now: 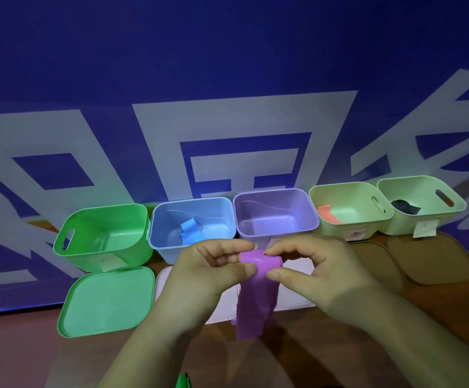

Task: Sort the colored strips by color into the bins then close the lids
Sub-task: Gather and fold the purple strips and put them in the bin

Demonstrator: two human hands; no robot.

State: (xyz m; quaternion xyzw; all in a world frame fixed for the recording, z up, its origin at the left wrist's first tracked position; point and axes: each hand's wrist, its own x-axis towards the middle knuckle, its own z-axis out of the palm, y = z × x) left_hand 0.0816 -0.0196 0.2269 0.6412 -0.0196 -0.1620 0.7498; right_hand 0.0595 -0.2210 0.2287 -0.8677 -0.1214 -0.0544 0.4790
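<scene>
Blue backdrop [227,51] with white characters, behind everything.
Brown surface [31,359].
Five open bins in a row along the backdrop, left to right: green bin [87,256], blue bin [166,247], purple bin [272,211], left pale bin [348,197], right pale bin [418,191].
Green lid [107,301], flat on the surface in front of the green bin.
Left hand [199,270] and right hand [320,273], raised in front of the purple bin. Each pinches the rolled top of the purple strip [258,303]; the strip's tail hangs down.
Blue strip [192,233], in the blue bin.
Orange strip [328,214], in the left pale bin.
Black strip [404,207], in the right pale bin.
</scene>
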